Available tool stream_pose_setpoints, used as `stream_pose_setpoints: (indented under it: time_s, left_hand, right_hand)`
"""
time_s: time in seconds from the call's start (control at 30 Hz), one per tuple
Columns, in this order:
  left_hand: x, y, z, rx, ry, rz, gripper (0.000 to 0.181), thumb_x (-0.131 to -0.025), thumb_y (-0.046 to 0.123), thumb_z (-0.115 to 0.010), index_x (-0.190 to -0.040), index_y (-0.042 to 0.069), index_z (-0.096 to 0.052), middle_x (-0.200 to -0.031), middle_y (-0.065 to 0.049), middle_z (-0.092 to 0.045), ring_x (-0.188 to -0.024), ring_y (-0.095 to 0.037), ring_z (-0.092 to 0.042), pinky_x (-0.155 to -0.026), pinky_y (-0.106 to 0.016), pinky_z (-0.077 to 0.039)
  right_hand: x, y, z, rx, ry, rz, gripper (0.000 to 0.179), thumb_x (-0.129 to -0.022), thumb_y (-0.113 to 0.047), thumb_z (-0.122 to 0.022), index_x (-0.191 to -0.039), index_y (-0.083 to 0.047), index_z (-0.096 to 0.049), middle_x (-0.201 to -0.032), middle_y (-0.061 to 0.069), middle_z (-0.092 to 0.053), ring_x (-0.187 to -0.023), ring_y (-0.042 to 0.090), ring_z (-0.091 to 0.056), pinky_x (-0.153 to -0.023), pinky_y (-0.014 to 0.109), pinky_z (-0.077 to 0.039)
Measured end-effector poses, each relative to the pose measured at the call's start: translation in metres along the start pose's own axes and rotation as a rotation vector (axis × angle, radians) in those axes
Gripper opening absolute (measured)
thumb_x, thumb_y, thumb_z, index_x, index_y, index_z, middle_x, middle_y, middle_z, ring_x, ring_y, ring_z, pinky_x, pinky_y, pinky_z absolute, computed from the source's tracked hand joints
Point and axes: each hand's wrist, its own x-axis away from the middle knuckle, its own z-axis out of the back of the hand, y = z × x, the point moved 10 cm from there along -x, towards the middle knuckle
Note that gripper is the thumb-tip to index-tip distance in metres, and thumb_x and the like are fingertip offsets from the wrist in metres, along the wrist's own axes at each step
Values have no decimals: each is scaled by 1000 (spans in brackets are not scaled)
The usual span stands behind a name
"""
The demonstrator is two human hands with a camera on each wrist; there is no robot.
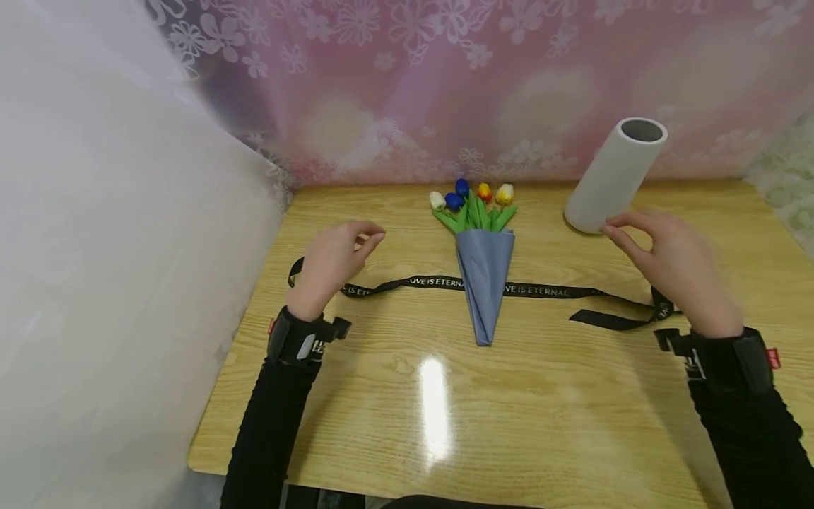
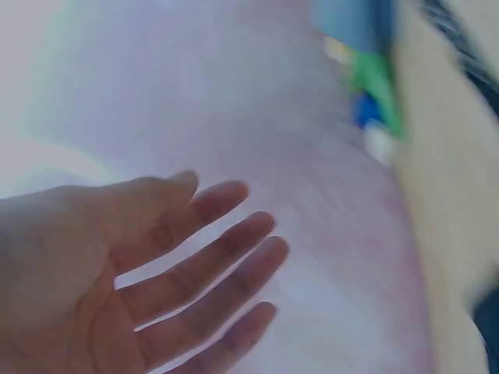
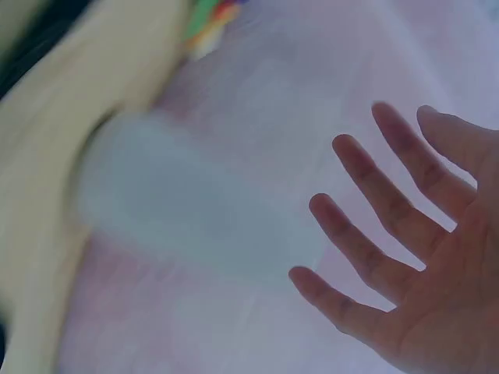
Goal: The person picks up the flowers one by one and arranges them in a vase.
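Note:
A small tulip bouquet (image 1: 486, 276) in blue-grey wrapping lies at mid-table, its white, blue, yellow and orange-red heads toward the back. Beneath it runs a black ribbon (image 1: 547, 290) lettered "LOVE IS ETERNAL", stretched out to both sides. Over the ribbon's left end hovers my left hand (image 1: 333, 261), holding nothing; in the left wrist view its fingers (image 2: 226, 257) are loosely extended. My right hand (image 1: 683, 268) is above the ribbon's looped right end, also holding nothing, and its fingers (image 3: 374, 257) are spread in the right wrist view. Part of the ribbon is hidden by each hand.
A white cylindrical vase (image 1: 613, 177) stands at the back right, just beyond my right hand's fingertips. Behind the wooden table (image 1: 540, 410) hangs a pink floral curtain (image 1: 445, 92). White sheeting (image 1: 121, 247) borders the left side.

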Motion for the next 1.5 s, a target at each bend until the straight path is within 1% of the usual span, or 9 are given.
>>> stream_pose_setpoints:
  time_s: [0.1,0.23,0.43,0.6,0.73,0.93,1.17,1.4,1.5]
  left_hand:
    - [-29,31,-3,64,54,-40,29,-105,33,-59,-122,16,-74,-109,-5,-76,-89,-22,-72,-62,-33,-53]
    - [-58,58,-39,185,41,-78,26,-105,29,-60,-121,15,-74,-111,-3,-75,-94,-20,-71,-72,-30,-55]
    - [-79,68,-108,271,-40,-43,26,-104,23,-62,-124,11,-72,-121,-7,-72,-98,-23,-69,-76,-32,-54]
    - [-85,72,-137,251,-49,-47,31,-103,23,-63,-130,9,-69,-131,-11,-67,-105,-27,-66,-85,-36,-53]
    - [-88,72,-147,242,-58,-46,35,-102,29,-64,-131,11,-68,-133,-8,-66,-119,-24,-62,-99,-35,-49]
    - [-88,78,-157,239,-100,-63,46,-96,35,-71,-135,10,-65,-135,-8,-64,-126,-24,-59,-106,-35,-47]
    - [-88,72,-156,304,-42,-4,34,-96,27,-72,-125,10,-69,-121,-6,-71,-110,-21,-67,-93,-32,-53]
    - [-89,62,-153,368,-15,20,23,-104,24,-61,-117,8,-71,-111,-8,-72,-94,-19,-68,-80,-28,-54]
    - [-90,56,-153,377,-17,51,23,-105,25,-60,-116,8,-72,-105,-8,-72,-81,-18,-66,-70,-27,-50]
  right_hand:
    - [-28,-36,-13,-77,23,45,33,-104,-26,-61,-130,-6,-65,-124,24,-65,-107,45,-59,-83,57,-43]
    - [-57,-66,-55,-152,-73,66,38,-104,-24,-60,-137,-5,-61,-134,21,-62,-119,44,-57,-98,60,-43]
    - [-76,-72,-121,-172,-293,16,38,-106,-15,-55,-142,-2,-55,-138,24,-58,-118,43,-58,-94,57,-49]
    - [-78,-61,-145,-117,-363,-22,33,-106,-6,-52,-138,1,-59,-131,27,-61,-106,41,-63,-82,52,-52]
    - [-77,-55,-152,-124,-385,-10,29,-104,-6,-55,-132,0,-64,-129,24,-63,-110,41,-63,-86,54,-52]
    - [-78,-51,-152,-187,-350,-4,31,-105,-7,-56,-134,-2,-61,-129,22,-64,-114,41,-61,-90,54,-51]
    - [-84,-53,-151,-241,-315,-2,31,-106,0,-47,-137,0,-51,-121,26,-65,-110,43,-62,-86,55,-51]
    - [-83,-45,-156,-101,-373,-35,29,-105,-4,-51,-133,-3,-60,-127,26,-60,-115,51,-54,-96,73,-36]
    - [-84,-45,-152,-97,-347,-17,27,-104,-4,-55,-129,-3,-64,-125,26,-59,-109,50,-55,-91,69,-40]
